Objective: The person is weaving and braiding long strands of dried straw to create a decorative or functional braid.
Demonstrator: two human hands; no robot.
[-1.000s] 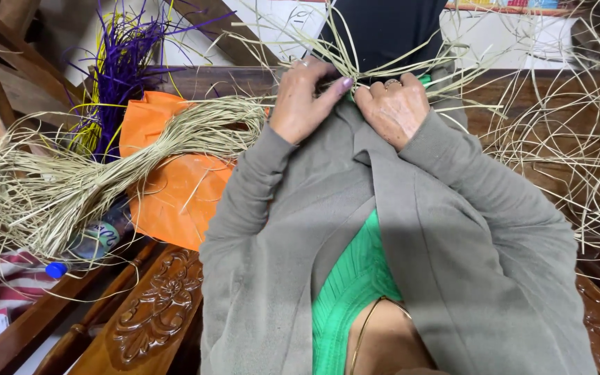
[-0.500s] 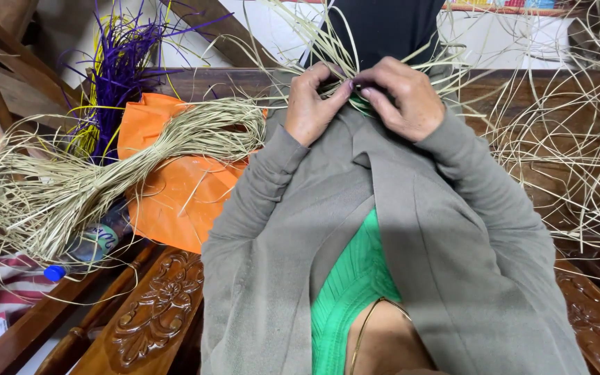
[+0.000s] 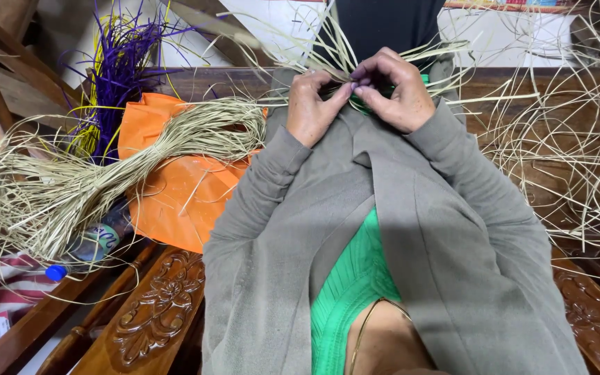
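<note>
The left hand (image 3: pixel 312 105) is curled nearly closed, thumb and fingertips pinched on the pale straw strands (image 3: pixel 355 73) where they cross; the right hand (image 3: pixel 395 89) meets it from the other side, fingers bent down tight on the same crossing, so the two hands touch at the fingertips with no gap between them. The strands fan up and outward from that pinch, in front of a dark cloth behind.

Nearest the wearer, grey sleeves (image 3: pixel 453 208) and a green top (image 3: pixel 352 278) fill the lower middle. A carved wooden armrest (image 3: pixel 154 312) runs along the lower left edge, and another shows at the lower right corner.

To the left, a thick bundle of straw (image 3: pixel 105 173) lies across an orange plastic sheet (image 3: pixel 175 187), just beside the left sleeve. A plastic bottle with a blue cap (image 3: pixel 85 246) lies under the bundle's frayed end.

To the right, loose straw loops (image 3: pixel 564 153) sprawl over the wooden surface, close to the right elbow.

Farther back at the left stand purple dyed strands (image 3: pixel 119 69).
</note>
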